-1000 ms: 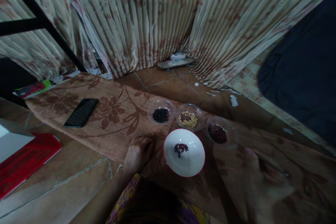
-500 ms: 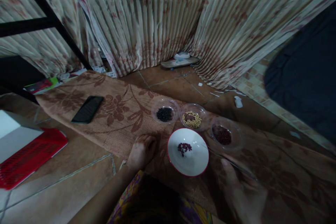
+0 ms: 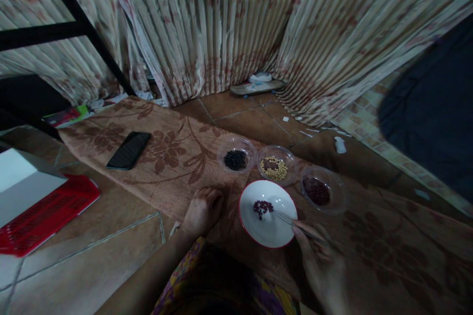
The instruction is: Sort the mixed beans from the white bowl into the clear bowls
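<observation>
My right hand (image 3: 320, 256) grips a pair of metal tweezers (image 3: 291, 221), whose tips reach into a white bowl with a red rim (image 3: 254, 234), beside a small heap of dark red beans (image 3: 263, 208). Left of the bowl, my left hand (image 3: 204, 210) rests curled on the cloth with nothing visible in it. Behind the bowl stand three clear plastic dishes: one with black beans (image 3: 235, 160), one with yellow beans (image 3: 279, 171) and one with dark red beans (image 3: 316, 192).
A patterned brown cloth (image 3: 173, 177) covers the long surface, and a black phone (image 3: 128, 150) lies on its left part. A white box (image 3: 25, 182) and a red object (image 3: 70, 202) are at the left. Beyond are a skateboard (image 3: 254, 87) and striped curtains (image 3: 207, 24).
My right hand has moved left and brought the tweezers' tips into the bowl, next to the red beans. My left hand stays curled on the cloth. The view has shifted slightly.
</observation>
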The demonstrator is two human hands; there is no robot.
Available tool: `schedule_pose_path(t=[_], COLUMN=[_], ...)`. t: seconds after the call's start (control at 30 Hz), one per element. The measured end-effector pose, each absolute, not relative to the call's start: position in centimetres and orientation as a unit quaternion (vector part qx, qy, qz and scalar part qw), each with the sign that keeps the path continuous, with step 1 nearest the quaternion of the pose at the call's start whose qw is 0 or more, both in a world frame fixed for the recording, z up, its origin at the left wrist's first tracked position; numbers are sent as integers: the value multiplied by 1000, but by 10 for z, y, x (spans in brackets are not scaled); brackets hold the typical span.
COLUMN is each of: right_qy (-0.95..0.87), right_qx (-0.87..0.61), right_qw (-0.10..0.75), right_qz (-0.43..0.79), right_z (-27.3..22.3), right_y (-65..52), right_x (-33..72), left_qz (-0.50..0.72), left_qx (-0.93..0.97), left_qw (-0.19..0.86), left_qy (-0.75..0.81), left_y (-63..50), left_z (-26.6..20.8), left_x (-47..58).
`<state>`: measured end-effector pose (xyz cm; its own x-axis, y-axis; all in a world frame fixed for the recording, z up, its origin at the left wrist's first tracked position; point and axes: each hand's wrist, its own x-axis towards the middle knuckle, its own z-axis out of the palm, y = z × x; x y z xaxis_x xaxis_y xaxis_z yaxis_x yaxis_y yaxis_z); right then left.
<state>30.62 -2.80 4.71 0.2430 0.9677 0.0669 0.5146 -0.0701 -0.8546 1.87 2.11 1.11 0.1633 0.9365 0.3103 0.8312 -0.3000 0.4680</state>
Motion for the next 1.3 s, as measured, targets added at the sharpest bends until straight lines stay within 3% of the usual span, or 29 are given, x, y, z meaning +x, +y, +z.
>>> schedule_pose_path(t=[1.3], right_qy=[-518], right_qx=[-683], right_qw=[453], right_qz=[244], right_z=[40], right_y=[-32], right_x=[304], left_qz=[278], left_qx=[759], left_qw=[82], left_qy=[583], left_y=[21], left_z=[9], left_x=[18])
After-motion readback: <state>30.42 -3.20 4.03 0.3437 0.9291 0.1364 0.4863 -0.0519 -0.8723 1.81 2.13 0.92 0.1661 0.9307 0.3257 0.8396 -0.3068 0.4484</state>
